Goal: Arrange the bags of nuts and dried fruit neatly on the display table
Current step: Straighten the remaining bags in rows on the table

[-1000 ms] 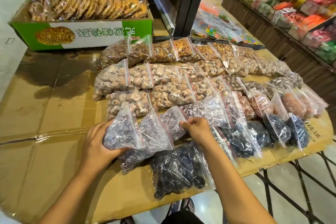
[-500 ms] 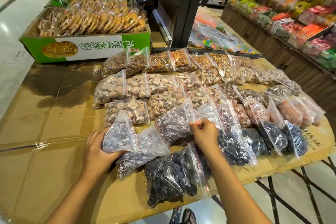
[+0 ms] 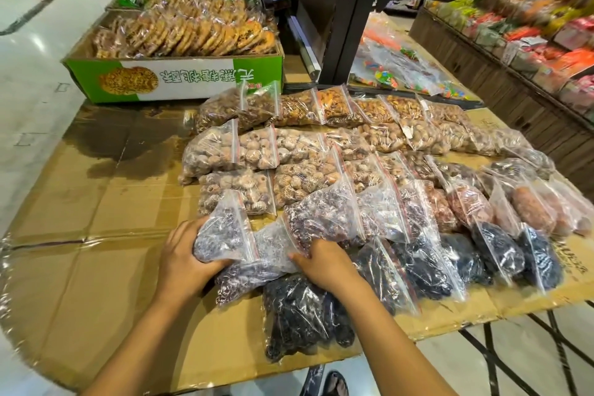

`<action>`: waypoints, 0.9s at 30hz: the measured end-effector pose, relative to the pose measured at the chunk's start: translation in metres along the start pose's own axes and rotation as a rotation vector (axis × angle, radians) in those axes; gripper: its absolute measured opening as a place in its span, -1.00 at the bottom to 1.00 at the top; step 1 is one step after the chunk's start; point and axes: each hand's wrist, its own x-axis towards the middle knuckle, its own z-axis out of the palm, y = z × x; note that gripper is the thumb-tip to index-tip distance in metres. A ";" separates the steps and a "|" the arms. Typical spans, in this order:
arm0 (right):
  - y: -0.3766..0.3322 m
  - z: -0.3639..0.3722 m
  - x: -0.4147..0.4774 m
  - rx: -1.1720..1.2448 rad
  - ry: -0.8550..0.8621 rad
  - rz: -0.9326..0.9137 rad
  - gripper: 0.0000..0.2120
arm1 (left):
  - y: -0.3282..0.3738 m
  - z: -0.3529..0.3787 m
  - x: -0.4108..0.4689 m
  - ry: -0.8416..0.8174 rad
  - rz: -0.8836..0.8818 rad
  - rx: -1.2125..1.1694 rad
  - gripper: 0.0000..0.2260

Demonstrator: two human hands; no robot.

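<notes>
Both hands [image 3: 180, 264] [image 3: 324, 262] curled, palms down, gripping bags [image 3: 225, 231]

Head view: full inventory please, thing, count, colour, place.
Bags of nuts: many, tan to brown, far rows of the table.
Bags of dried fruit: many, purple to black, near rows.
Cardboard: brown sheets covering the table.
Green box: one, holding packed biscuits, far left.
Shelves of packets: mixed colours, right.
Left hand: gripping a purple bag.
Right hand: on a bag beside it.
</notes>
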 end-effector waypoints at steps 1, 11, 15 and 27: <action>0.001 0.003 0.003 0.026 0.003 0.043 -0.57 | -0.002 0.000 0.000 0.000 0.012 0.006 -0.15; -0.012 -0.003 -0.001 0.477 0.157 0.012 -0.78 | -0.004 0.001 0.000 0.002 0.031 -0.035 -0.15; -0.039 -0.026 -0.001 0.728 0.251 -0.076 -0.87 | -0.006 0.001 0.001 0.052 -0.002 -0.150 -0.31; 0.004 -0.016 -0.011 0.882 0.458 -0.008 -0.87 | 0.034 0.044 0.020 0.031 0.046 -0.264 -0.35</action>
